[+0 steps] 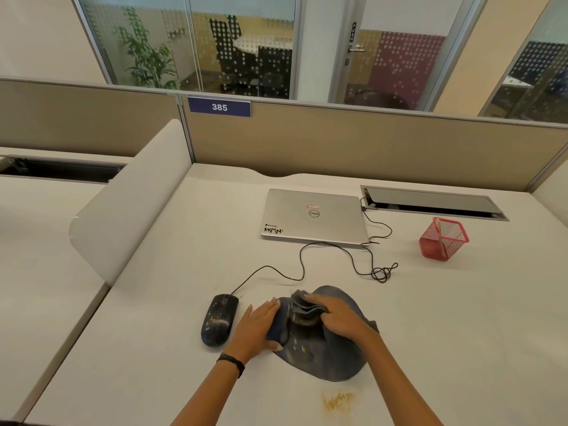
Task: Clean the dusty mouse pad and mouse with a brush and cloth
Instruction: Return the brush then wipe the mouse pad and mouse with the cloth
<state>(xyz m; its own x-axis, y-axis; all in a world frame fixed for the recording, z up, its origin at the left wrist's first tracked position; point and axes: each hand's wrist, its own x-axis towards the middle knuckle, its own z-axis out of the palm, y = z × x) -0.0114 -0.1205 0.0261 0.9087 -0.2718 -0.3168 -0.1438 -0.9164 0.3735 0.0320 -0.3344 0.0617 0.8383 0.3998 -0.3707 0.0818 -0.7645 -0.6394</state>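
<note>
A dark blue mouse pad (pixel 333 361) lies on the desk in front of me, with yellowish dust specks on its near part. My right hand (pixel 339 316) presses a folded grey cloth (pixel 302 305) onto the pad's upper part. My left hand (pixel 256 329) lies flat with fingers spread on the pad's left edge, holding it down. A black wired mouse (pixel 218 319), also speckled with dust, sits on the desk just left of my left hand. No brush is visible.
A closed silver laptop (pixel 313 216) lies behind the pad, with the mouse cable (pixel 302 262) looping toward it. A red mesh pen holder (pixel 442 239) stands at the right. A small pile of yellowish dust (pixel 338 401) lies on the white desk (pixel 153 348) near me.
</note>
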